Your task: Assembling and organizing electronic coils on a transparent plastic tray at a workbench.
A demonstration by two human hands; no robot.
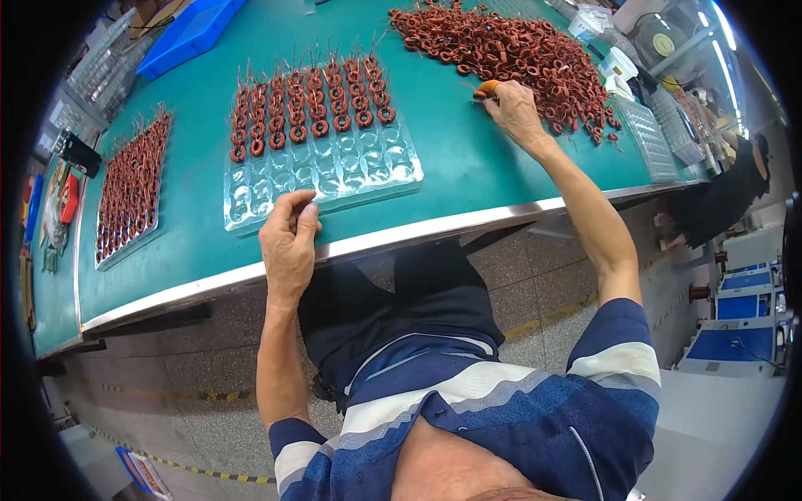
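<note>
My right hand (514, 113), an orange cover on one fingertip, pinches a small reddish-brown wire-wound ring coil (479, 95) with thin wire leads. It is over the green tabletop, just left of a big heap of similar coils (510, 54). Fingers curled and thumb against them, my left hand (291, 238) is at the front edge of a clear plastic tray (368, 196); what those fingers hold, if anything, is hidden. Coils with leads pointing up fill the tray's far rows (313, 100), while its nearer pockets are bare.
Another tray full of coils (134, 192) lies to the left. A blue bin (188, 37) is at the far left. Stacked clear trays (647, 138) and white tubs (616, 63) line the right side. The table's pale front edge (418, 230) runs before me.
</note>
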